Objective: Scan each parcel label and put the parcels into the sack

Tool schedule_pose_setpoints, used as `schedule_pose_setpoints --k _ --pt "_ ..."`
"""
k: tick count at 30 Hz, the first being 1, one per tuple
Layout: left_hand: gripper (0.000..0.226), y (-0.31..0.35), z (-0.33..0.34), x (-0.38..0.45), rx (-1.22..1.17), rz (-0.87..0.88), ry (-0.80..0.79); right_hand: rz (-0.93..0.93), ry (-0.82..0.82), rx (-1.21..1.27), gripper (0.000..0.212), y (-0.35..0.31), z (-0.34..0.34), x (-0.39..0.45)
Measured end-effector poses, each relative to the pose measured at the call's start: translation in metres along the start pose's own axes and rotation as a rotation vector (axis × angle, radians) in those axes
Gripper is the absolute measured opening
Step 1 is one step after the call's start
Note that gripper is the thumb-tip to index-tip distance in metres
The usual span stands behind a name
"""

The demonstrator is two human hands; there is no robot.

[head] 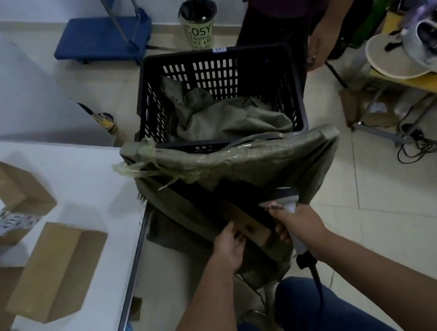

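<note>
At the sack's mouth, a brown parcel (246,225) sits half inside the olive sack (240,161), which hangs from a black crate (216,93). The left hand (229,246) grips the parcel's near end; the right hand (298,224) has its fingers curled round a scanner (286,200) and also touches the box. The slack cloth may catch a corner and stall the drop. More parcels (52,268) wait on the worktop (85,274).
</note>
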State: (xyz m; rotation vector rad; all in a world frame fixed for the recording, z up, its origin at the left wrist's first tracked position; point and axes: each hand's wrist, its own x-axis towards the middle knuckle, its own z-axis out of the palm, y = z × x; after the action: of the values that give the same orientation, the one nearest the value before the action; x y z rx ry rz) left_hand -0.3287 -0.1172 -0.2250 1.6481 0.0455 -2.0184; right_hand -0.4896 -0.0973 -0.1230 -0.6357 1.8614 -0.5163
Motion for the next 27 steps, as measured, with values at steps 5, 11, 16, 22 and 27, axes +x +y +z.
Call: schedule_pose_setpoints --k 5,11,16,22,27 --pt "0.021 -0.013 0.017 0.021 0.110 -0.047 -0.032 -0.057 -0.024 -0.039 0.028 -0.001 -0.003 0.004" --pt "0.034 -0.051 -0.021 0.065 0.210 -0.067 0.038 -0.067 -0.089 -0.057 0.023 0.011 0.012 0.026" --pt "0.033 -0.047 -0.057 0.084 0.155 -0.013 0.209 -0.049 -0.142 -0.086 0.025 0.020 0.033 0.036" --pt "0.074 -0.035 -0.094 0.128 0.480 0.160 0.604 -0.045 -0.175 -0.064 0.024 0.016 0.043 0.035" --pt "0.065 -0.030 -0.101 0.130 0.511 0.222 0.541 -0.032 -0.155 -0.044 0.024 0.018 0.044 0.026"
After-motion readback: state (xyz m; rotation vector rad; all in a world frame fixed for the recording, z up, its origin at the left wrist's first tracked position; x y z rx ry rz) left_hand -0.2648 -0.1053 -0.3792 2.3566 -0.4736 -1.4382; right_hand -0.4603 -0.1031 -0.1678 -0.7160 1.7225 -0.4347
